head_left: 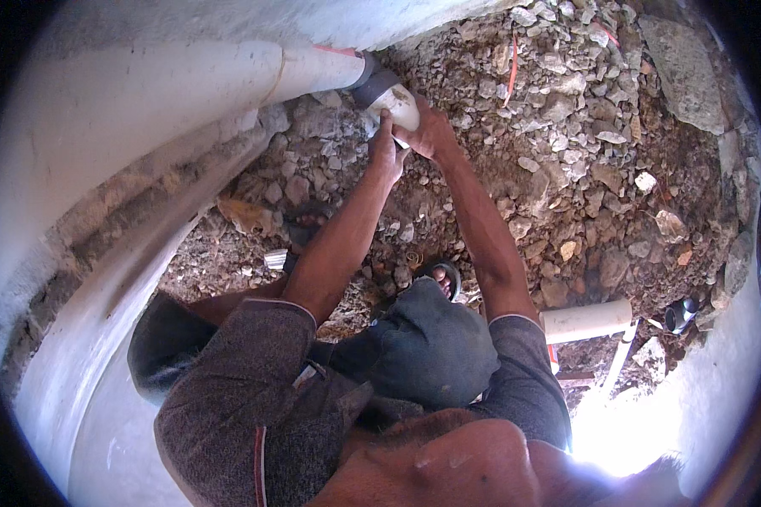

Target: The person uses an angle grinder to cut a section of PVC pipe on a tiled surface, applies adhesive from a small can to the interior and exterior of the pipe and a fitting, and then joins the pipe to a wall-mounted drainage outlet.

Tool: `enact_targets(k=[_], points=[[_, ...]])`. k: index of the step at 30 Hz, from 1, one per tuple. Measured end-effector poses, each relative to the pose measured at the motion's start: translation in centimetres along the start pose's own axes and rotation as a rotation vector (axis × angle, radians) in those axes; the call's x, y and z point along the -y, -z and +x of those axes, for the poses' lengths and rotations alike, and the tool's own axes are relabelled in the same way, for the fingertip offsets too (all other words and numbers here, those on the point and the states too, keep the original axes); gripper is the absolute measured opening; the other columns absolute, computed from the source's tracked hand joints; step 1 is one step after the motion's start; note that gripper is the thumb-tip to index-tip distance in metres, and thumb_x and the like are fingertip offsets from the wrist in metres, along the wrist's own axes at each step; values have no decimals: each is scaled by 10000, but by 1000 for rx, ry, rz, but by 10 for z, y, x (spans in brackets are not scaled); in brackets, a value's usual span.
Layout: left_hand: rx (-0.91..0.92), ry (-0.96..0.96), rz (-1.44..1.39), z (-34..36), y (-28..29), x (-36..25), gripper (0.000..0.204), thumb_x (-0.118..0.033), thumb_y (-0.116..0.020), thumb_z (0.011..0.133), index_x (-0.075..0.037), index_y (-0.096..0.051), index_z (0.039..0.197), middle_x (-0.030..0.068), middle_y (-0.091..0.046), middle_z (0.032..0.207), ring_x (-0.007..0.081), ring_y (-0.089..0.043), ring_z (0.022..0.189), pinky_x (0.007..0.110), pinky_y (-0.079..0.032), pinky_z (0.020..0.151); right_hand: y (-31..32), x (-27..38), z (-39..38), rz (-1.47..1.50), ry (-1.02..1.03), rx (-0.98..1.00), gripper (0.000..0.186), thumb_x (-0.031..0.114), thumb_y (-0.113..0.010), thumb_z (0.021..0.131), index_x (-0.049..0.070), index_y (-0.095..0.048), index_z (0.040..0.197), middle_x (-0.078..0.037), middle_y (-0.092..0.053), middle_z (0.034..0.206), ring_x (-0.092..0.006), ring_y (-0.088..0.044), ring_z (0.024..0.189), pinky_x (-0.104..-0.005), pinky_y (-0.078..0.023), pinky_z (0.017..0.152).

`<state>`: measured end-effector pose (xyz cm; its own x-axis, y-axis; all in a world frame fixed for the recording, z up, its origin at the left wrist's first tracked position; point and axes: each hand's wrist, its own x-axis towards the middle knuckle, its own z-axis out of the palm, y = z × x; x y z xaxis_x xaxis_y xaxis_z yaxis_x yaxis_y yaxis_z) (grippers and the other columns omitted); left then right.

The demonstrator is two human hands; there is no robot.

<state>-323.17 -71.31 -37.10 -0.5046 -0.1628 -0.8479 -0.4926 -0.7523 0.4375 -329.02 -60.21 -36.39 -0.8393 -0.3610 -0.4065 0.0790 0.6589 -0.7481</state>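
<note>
My left hand (pixel 385 155) is closed on the near end of a short white pipe (pixel 402 105), its thumb lying along the top. From the other side, my right hand (pixel 429 133) wraps round the same pipe's right side. The far end of this short pipe meets a dark grey pipe elbow (pixel 375 83). Beyond the elbow, a long white pipe (pixel 317 69) runs off to the left along the wall. Dirt marks show on the short pipe. My fingers' undersides are hidden.
Loose rubble (pixel 558 127) covers the ground, with a flat concrete slab (pixel 683 72) at the far right. A pale wall (pixel 144 93) curves along the left. At the lower right lie another white pipe (pixel 588 321) and a dark pipe fitting (pixel 680 315). My sandalled foot (pixel 441 277) stands on the rubble.
</note>
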Motion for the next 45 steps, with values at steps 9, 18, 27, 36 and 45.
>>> enact_targets(k=[9, 18, 27, 36, 45], points=[[-126, 13, 87, 1, -13, 1, 619, -615, -494, 919, -84, -497, 1238, 87, -584, 1146, 267, -548, 1122, 503, -423, 975, -3, -2, 4, -53, 8, -29, 925, 669, -645, 729, 24, -433, 1357, -276, -666, 1006, -479, -640, 926, -516, -519, 835], [-98, 5, 153, -6, -14, -31, 646, -613, -470, 931, -95, -452, 1318, 79, -542, 1271, 236, -497, 1208, 468, -390, 1010, 1, 35, 11, -10, -219, 60, 961, 660, -653, 708, 23, -395, 1380, -332, -641, 1016, -474, -636, 969, -508, -516, 843], [-37, 56, 212, -24, 11, -26, 754, -621, -495, 919, -95, -330, 1434, 132, -409, 1397, 278, -475, 1220, 464, -348, 1067, -13, 2, -1, 206, -180, -257, 779, 619, -493, 896, -11, -415, 1348, -301, -573, 1209, -426, -568, 1142, -465, -431, 1007], [-143, -153, 219, -74, 65, -72, 732, -544, -438, 975, -14, -249, 1443, 209, -437, 1346, 348, -489, 1207, 501, -392, 1065, -68, 9, -2, 914, -399, -956, 574, 421, -461, 994, -14, -425, 1367, -199, -518, 1289, -291, -486, 1207, -390, -354, 1046], [-117, -313, 142, -82, 40, -120, 635, -466, -480, 983, -32, -303, 1412, 181, -465, 1324, 334, -479, 1229, 483, -381, 1077, -45, 10, -19, 1053, -391, -975, 492, 320, -462, 1014, -11, -394, 1371, -185, -487, 1281, -269, -473, 1155, -385, -374, 1016]])
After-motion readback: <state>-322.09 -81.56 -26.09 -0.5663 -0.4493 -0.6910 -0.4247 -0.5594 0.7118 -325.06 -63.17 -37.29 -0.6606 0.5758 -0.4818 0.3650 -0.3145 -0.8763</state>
